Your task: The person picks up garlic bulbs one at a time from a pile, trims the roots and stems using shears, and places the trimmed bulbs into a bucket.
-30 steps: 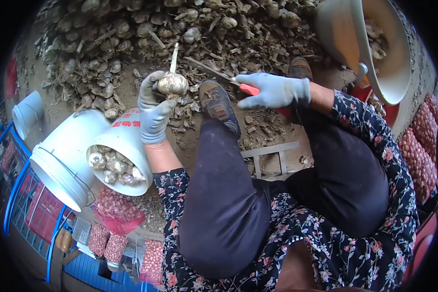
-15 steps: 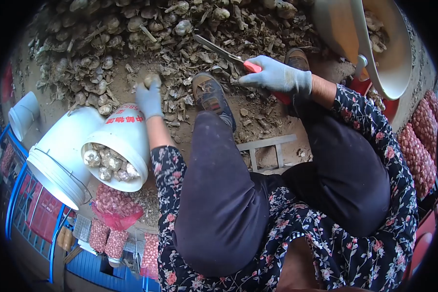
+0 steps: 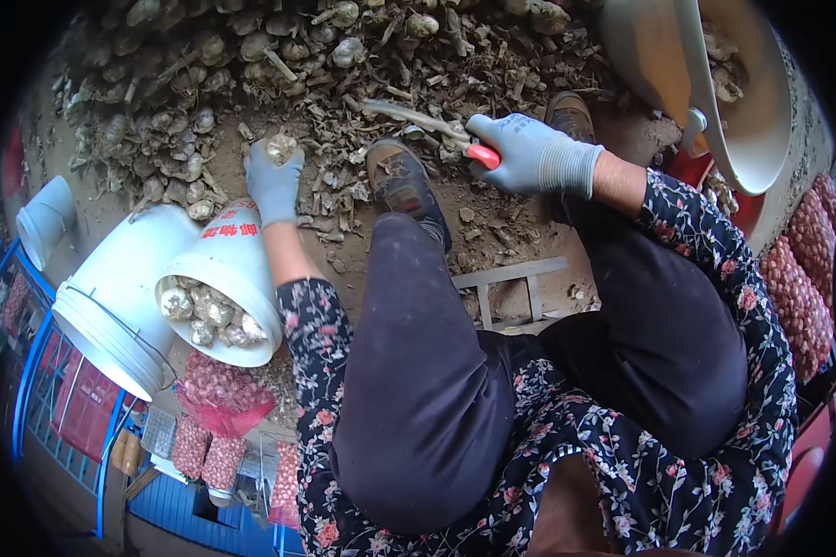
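Observation:
My left hand [image 3: 274, 188], in a grey glove, has its fingers closed round a garlic bulb [image 3: 280, 148] above the dirt floor. Just below it lies a tipped white bucket [image 3: 241, 255] with red lettering and several garlic bulbs [image 3: 202, 311] inside its mouth. On the right, my right hand [image 3: 529, 156], also gloved, grips red-handled shears [image 3: 483, 156]. Their long blades point left, over dry stalk scraps and above my shoe [image 3: 399, 181]. A large heap of garlic with stalks [image 3: 204, 70] spreads along the far side.
Another white bucket [image 3: 125, 297] lies at the left, near a smaller pail [image 3: 46, 221]. A big pale container [image 3: 738, 102] stands at the upper right, holding some garlic. Full net sacks [image 3: 794, 297] are at the right edge. A metal frame [image 3: 511, 277] lies between my legs.
My left hand has shifted slightly left with the bulb, which shows more clearly now. My right hand has turned, and the shears with it; their blades have swung slightly lower.

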Available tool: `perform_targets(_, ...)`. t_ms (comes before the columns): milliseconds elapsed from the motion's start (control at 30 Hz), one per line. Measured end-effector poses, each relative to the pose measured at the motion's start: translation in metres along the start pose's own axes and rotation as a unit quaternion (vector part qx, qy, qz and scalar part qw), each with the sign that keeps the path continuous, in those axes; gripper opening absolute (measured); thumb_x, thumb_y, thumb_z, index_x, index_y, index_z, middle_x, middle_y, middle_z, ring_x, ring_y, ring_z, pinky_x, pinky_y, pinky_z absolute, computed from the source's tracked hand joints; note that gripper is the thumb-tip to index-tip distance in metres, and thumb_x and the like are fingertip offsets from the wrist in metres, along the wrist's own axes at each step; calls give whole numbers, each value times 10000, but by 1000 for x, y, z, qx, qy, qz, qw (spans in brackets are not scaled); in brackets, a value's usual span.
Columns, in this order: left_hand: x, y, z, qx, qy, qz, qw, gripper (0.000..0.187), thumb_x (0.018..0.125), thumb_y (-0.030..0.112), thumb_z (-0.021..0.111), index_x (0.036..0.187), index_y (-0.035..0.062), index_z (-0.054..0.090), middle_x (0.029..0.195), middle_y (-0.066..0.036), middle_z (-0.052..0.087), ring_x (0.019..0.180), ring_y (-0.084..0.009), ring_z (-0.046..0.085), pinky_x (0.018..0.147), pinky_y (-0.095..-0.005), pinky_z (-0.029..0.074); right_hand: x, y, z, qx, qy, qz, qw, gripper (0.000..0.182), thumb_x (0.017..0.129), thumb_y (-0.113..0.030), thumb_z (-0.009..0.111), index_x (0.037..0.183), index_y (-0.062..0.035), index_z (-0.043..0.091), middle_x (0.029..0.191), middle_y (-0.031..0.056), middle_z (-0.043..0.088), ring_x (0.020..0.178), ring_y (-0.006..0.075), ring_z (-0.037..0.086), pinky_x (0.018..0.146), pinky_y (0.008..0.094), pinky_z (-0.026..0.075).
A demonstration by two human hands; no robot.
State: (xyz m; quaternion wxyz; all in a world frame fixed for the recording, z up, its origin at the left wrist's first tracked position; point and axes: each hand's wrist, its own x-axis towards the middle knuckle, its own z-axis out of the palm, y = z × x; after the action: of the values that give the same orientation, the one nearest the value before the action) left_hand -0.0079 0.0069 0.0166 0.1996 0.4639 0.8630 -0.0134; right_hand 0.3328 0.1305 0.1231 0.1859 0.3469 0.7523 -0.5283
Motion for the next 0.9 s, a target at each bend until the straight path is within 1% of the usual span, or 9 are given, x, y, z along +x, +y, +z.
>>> perform_targets(100, -16, 23, -21, -119, 81, 55, 988, 595, 722, 241, 732, 1210, -5, 497, 1165, -209, 540, 1036, -356, 559, 917, -415, 455, -2, -3, -1, -59, 12, 9, 998, 343, 814, -198, 591, 1064, -14, 443, 897, 222, 597, 888, 395, 594, 747, 468, 462)
perform_targets(200, -32, 59, -54, -261, 146, 167, 940, 532, 756, 131, 697, 1218, -34, 492, 1086, -151, 589, 929, -243, 595, 826, -346, 494, -5, -14, -8, -90, 46, -11, 995, 336, 869, -283, 542, 1043, -9, 457, 939, 217, 615, 936, 363, 614, 805, 441, 488)
perform_targets(233, -40, 72, -67, -481, 48, 86, 871, 505, 763, 75, 676, 1225, -21, 496, 1039, -116, 600, 880, -188, 597, 782, -297, 498, -7, -15, -9, -93, 72, -39, 992, 341, 870, -290, 547, 1045, -13, 457, 939, 215, 613, 934, 362, 614, 802, 440, 490)
perform_targets(267, -45, 83, -75, -667, -54, 1, 743, 488, 769, 18, 655, 1231, -9, 501, 992, -81, 612, 831, -133, 599, 737, -249, 501, -8, -17, -10, -95, 99, -66, 988, 346, 871, -298, 552, 1048, -17, 457, 938, 213, 610, 931, 360, 615, 798, 438, 492)
perform_targets(367, -47, 103, -79, -692, -38, 38, 720, 500, 771, -11, 649, 1247, 12, 496, 940, -38, 610, 761, -68, 580, 697, -176, 482, -9, -22, -13, -122, 120, -86, 981, 361, 863, -311, 576, 1050, -23, 462, 921, 194, 603, 911, 349, 618, 782, 433, 499)
perform_targets(400, -48, 105, -83, -698, -80, 36, 711, 537, 761, -29, 659, 1262, 5, 470, 975, -35, 595, 808, -89, 585, 737, -208, 502, -10, -24, -14, -122, 121, -83, 982, 361, 863, -311, 576, 1050, -23, 462, 921, 194, 603, 911, 349, 618, 782, 433, 499)
perform_targets(567, -51, 128, -89, -599, -58, 77, 795, 629, 701, -34, 716, 1263, -12, 436, 1045, -72, 587, 873, -125, 590, 805, -241, 499, -10, -27, -13, -266, 178, -75, 944, 426, 824, -337, 623, 1088, -36, 479, 939, 153, 596, 905, 310, 616, 787, 428, 481)
perform_targets(767, -52, 137, -84, -494, -21, 68, 867, 526, 622, -26, 735, 1109, -23, 536, 989, -74, 630, 883, -138, 611, 794, -269, 511, -8, -33, -12, -264, 169, -34, 949, 480, 791, -348, 642, 1105, -24, 478, 971, 169, 592, 925, 312, 611, 786, 434, 466)
perform_targets(900, -57, 146, -80, -495, -13, 118, 861, 528, 606, 8, 759, 1092, -5, 551, 981, -63, 645, 867, -128, 619, 785, -271, 513, -9, -35, -12, -258, 118, -30, 958, 474, 791, -324, 632, 1105, -6, 475, 999, 183, 598, 958, 325, 607, 810, 445, 465)
